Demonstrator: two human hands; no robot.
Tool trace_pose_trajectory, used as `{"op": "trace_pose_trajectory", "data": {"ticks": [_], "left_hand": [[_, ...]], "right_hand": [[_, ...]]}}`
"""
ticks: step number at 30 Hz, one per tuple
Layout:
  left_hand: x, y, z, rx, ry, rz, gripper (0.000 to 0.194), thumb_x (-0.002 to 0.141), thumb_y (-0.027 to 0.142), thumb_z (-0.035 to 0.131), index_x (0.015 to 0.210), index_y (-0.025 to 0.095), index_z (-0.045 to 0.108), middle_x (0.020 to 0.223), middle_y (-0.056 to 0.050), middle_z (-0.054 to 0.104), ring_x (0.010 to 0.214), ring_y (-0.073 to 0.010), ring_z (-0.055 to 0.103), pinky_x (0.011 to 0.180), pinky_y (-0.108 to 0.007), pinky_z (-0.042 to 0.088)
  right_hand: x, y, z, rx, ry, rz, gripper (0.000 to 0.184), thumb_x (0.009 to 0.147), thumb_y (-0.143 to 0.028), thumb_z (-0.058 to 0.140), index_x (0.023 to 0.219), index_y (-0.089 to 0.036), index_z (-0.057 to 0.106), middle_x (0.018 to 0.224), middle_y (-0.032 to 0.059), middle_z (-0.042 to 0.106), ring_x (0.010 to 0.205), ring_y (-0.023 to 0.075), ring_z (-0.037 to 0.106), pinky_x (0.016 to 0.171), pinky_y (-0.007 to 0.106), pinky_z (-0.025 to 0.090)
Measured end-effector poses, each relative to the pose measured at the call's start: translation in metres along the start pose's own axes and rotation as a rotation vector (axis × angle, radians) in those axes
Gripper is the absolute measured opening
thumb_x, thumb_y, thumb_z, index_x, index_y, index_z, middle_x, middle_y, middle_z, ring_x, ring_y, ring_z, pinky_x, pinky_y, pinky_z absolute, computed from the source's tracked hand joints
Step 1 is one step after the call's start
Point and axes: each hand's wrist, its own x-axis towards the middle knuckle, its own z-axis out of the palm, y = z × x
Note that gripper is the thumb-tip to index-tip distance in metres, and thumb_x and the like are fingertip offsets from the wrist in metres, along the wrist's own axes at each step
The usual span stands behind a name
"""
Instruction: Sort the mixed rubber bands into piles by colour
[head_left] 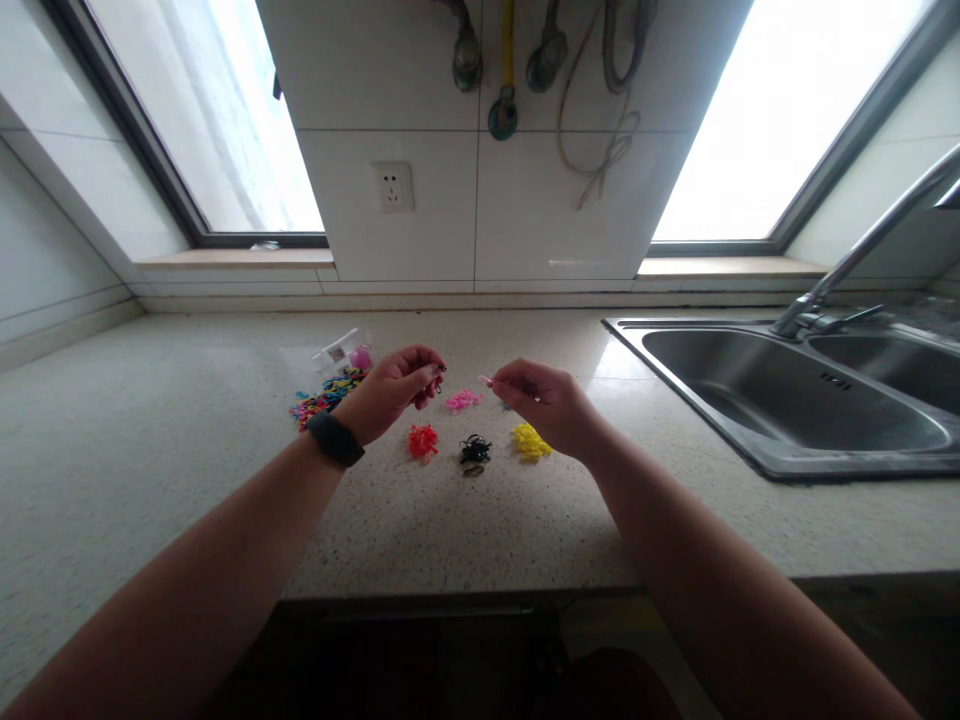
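Note:
My left hand, with a black band on its wrist, is closed in a pinch on small dark rubber bands. Between the thumb and fingertips of my right hand is a pink rubber band. Both hands hover over the counter, apart from each other. Below and between them lie sorted piles of rubber bands: pink, red, black and yellow. Something blue is mostly hidden behind my right hand. A mixed-colour pile lies beside my left hand.
A clear plastic bag with something pink in it lies behind the mixed pile. On the right, a steel sink with a faucet is set into the speckled counter. A tiled wall with a socket stands behind.

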Motion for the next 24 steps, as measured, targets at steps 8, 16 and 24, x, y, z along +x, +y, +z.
{"op": "trace_pose_trajectory", "data": {"ticks": [8,16,24], "left_hand": [[0.001,-0.001,0.0,-0.001,-0.001,-0.006,0.012,0.086,0.025,0.064,0.092,0.016,0.061,0.077,-0.001,0.058,0.059,-0.0075,0.051,0.05,-0.019,0.04],[0.0,0.003,0.005,0.001,0.006,-0.017,0.011,0.084,0.024,0.064,0.091,0.016,0.06,0.075,0.0,0.058,0.059,-0.0077,0.051,0.049,-0.019,0.04],[-0.002,0.006,0.008,-0.015,-0.008,0.004,0.012,0.083,0.024,0.066,0.09,0.016,0.06,0.077,-0.002,0.06,0.06,-0.0086,0.052,0.049,-0.02,0.041]], "right_hand": [[0.007,0.01,0.002,-0.466,-0.089,-0.043,0.016,0.093,-0.033,0.059,0.092,-0.023,0.07,0.073,-0.0003,0.064,0.066,0.013,0.052,0.066,0.028,0.038],[0.02,0.024,0.012,-0.814,-0.253,-0.022,0.015,0.091,-0.034,0.062,0.094,-0.024,0.074,0.088,0.005,0.073,0.086,0.0218,0.058,0.077,0.033,0.039],[0.021,0.024,0.018,-0.912,-0.267,-0.001,0.016,0.091,-0.036,0.063,0.094,-0.025,0.074,0.092,0.0064,0.074,0.09,0.024,0.059,0.076,0.034,0.038]]}}
